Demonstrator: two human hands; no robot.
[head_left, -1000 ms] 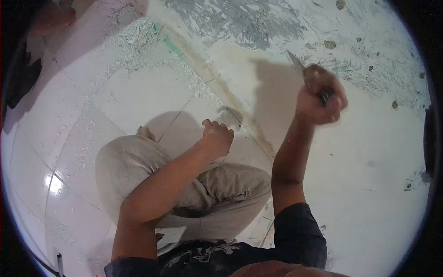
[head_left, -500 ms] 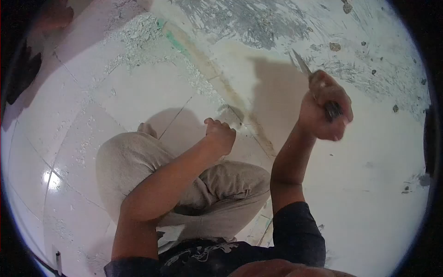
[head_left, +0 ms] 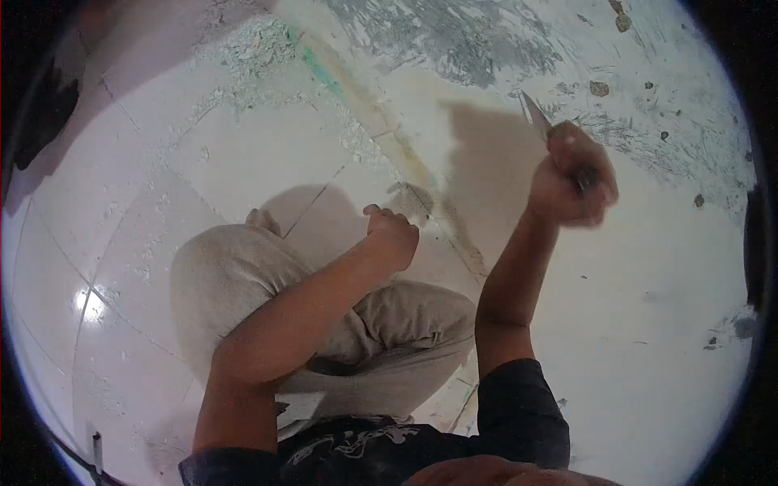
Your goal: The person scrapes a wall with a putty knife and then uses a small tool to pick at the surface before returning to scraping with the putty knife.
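Note:
My right hand (head_left: 574,174) is closed round the dark handle of a scraper (head_left: 535,116), whose pointed metal blade sticks out past the fingers toward the grey, scratched patch of the wall (head_left: 454,36). Motion blurs this hand a little. Over my bent leg, my left hand (head_left: 393,235) is held with its fingers curled in; whether anything is inside them cannot be made out. The blade's tip lies over the lower edge of the scratched patch, and contact is not clear.
A pile of pale crumbs (head_left: 263,44) lies on the tiled floor (head_left: 154,211) at the upper left. My crossed legs (head_left: 235,275) are below. A dark object (head_left: 49,121) stands at the left edge, and a cable (head_left: 73,460) runs at the lower left.
My right hand and the scraper have shifted slightly upward. My left hand has barely moved. The surroundings appear slightly shifted in the view.

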